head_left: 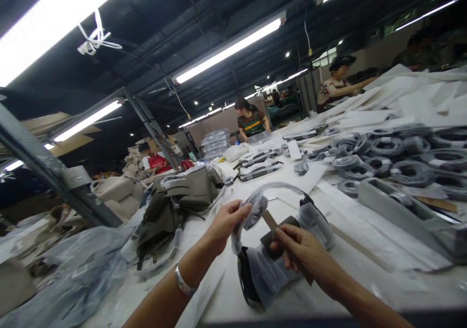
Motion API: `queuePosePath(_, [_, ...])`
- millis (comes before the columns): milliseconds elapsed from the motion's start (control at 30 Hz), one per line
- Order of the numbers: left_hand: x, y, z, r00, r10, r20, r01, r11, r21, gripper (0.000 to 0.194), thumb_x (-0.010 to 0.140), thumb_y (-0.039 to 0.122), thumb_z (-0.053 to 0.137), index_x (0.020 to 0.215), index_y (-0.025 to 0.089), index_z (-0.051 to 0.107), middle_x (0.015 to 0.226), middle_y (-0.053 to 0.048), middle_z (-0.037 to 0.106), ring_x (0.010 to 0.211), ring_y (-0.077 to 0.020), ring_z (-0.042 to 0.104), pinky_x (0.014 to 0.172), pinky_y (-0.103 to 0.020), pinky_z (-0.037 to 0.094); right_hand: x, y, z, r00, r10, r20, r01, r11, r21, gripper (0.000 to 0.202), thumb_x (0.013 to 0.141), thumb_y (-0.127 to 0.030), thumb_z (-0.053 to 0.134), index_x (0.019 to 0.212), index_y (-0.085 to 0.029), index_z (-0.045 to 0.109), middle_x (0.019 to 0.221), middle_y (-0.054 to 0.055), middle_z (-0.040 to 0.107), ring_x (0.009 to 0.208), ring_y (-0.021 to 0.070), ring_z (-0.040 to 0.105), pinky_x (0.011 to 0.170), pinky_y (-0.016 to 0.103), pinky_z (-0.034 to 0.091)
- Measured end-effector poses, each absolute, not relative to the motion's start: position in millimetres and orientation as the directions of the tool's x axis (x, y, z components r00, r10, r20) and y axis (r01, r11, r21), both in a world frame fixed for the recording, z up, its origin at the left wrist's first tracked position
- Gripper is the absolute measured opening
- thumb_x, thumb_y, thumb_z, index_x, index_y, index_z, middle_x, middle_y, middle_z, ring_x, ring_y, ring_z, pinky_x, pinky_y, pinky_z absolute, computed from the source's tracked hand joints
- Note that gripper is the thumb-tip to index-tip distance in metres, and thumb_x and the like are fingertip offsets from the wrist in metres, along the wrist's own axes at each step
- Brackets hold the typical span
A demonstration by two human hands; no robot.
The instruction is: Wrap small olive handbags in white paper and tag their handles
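A bag strap (pixel 268 277) wrapped in whitish, translucent material curves in a loop on the white table in front of me, its dark edges showing. My left hand (pixel 224 223) is closed, thumb and fingers pinching the wrapped end (pixel 256 212) of this strap at the loop's left side. My right hand (pixel 301 252) grips a narrow brown strip (pixel 270 219), which sticks out above and below the fingers. Behind those fingers, a dark olive band (pixel 292 223) lies across the wrapped loop; the hand partly hides it.
A grey tape dispenser (pixel 404 216) stands at the right, before many coiled wrapped straps (pixel 386 146). An olive bag (pixel 175 204) lies to the left beside clear plastic (pixel 83 269). White sheets (pixel 419 94) are heaped at far right. A co-worker (pixel 251 118) stands across the table.
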State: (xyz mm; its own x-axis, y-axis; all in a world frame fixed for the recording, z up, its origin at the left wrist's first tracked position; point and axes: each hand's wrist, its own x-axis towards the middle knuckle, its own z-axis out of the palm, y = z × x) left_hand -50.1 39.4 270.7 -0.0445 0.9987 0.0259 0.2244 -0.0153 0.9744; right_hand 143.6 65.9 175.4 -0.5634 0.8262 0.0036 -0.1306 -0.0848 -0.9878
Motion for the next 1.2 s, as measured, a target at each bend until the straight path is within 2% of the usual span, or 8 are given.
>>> queuePosePath(133, [-40.2, 31.7, 274.6, 0.005, 0.999, 0.041, 0.263, -0.041, 0.964, 0.045, 0.076, 0.056, 0.073, 0.087, 0.013, 0.069, 0.072, 0.0, 0.059, 0.065, -0.0114, 0.048, 0.058, -0.022, 0.033, 133.9, 74.5, 181.9, -0.575, 0.817, -0.029, -0.048, -0.07, -0.996, 0.051, 0.079, -0.066, 0.064, 0.083, -0.015, 0.067, 0.064, 0.0, 0.064, 0.044, 0.0079, 0.052, 0.04, 0.019, 0.037])
queuePosePath(400, [-39.2, 23.2, 279.4, -0.103, 0.991, 0.09, 0.298, -0.055, 0.953, 0.042, 0.076, 0.051, 0.075, 0.093, 0.012, 0.072, 0.075, -0.001, 0.06, 0.069, -0.0127, 0.049, 0.059, -0.022, 0.035, 124.7, 82.2, 176.3, -0.547, 0.836, -0.045, -0.065, -0.096, -0.993, 0.056, 0.075, -0.069, 0.065, 0.091, -0.016, 0.069, 0.068, 0.001, 0.066, 0.046, 0.0088, 0.054, 0.041, 0.02, 0.039])
queuePosePath(567, [-36.7, 22.0, 276.9, -0.044, 0.999, 0.033, 0.262, -0.02, 0.965, 0.044, 0.076, 0.049, 0.075, 0.101, 0.013, 0.075, 0.082, -0.005, 0.066, 0.072, -0.0148, 0.055, 0.064, -0.024, 0.04, 124.5, 82.6, 182.3, -0.539, 0.839, -0.073, -0.071, -0.132, -0.989, 0.06, 0.071, -0.075, 0.063, 0.087, -0.018, 0.067, 0.066, 0.001, 0.066, 0.042, 0.007, 0.048, 0.034, 0.019, 0.026])
queuePosePath(733, [-28.0, 19.7, 281.1, 0.001, 0.998, 0.061, 0.254, -0.06, 0.965, 0.045, 0.074, 0.047, 0.079, 0.103, 0.012, 0.076, 0.081, -0.004, 0.067, 0.07, -0.0129, 0.054, 0.062, -0.022, 0.039, 123.8, 84.0, 194.1, -0.542, 0.837, -0.071, -0.04, -0.11, -0.993, 0.064, 0.066, -0.081, 0.059, 0.075, -0.018, 0.064, 0.047, -0.004, 0.053, 0.032, 0.0057, 0.037, 0.032, 0.02, 0.02])
queuePosePath(867, [-26.3, 18.4, 282.4, 0.015, 0.996, 0.085, 0.259, -0.086, 0.962, 0.044, 0.075, 0.047, 0.078, 0.102, 0.012, 0.077, 0.075, -0.003, 0.065, 0.066, -0.0117, 0.051, 0.061, -0.022, 0.038, 125.4, 85.9, 192.8, -0.552, 0.83, -0.083, -0.019, -0.112, -0.994, 0.058, 0.07, -0.076, 0.059, 0.07, -0.018, 0.062, 0.043, -0.003, 0.05, 0.032, 0.0069, 0.038, 0.032, 0.02, 0.019])
queuePosePath(1000, [-25.3, 18.3, 279.6, 0.023, 0.994, 0.104, 0.252, -0.107, 0.962, 0.043, 0.073, 0.044, 0.08, 0.103, 0.014, 0.077, 0.08, -0.004, 0.066, 0.071, -0.0135, 0.053, 0.062, -0.022, 0.038, 126.7, 88.2, 191.6, -0.531, 0.842, -0.095, -0.037, -0.135, -0.99, 0.052, 0.074, -0.07, 0.058, 0.071, -0.018, 0.064, 0.043, -0.002, 0.051, 0.034, 0.0079, 0.038, 0.033, 0.021, 0.019])
queuePosePath(1200, [-30.5, 21.8, 274.6, 0.001, 0.998, 0.065, 0.196, -0.064, 0.979, 0.044, 0.075, 0.046, 0.078, 0.103, 0.012, 0.075, 0.081, -0.006, 0.067, 0.069, -0.0142, 0.055, 0.062, -0.023, 0.039, 133.4, 85.9, 192.7, -0.503, 0.861, -0.08, -0.066, -0.13, -0.989, 0.053, 0.075, -0.07, 0.062, 0.072, -0.017, 0.067, 0.047, -0.001, 0.056, 0.036, 0.008, 0.038, 0.034, 0.022, 0.019])
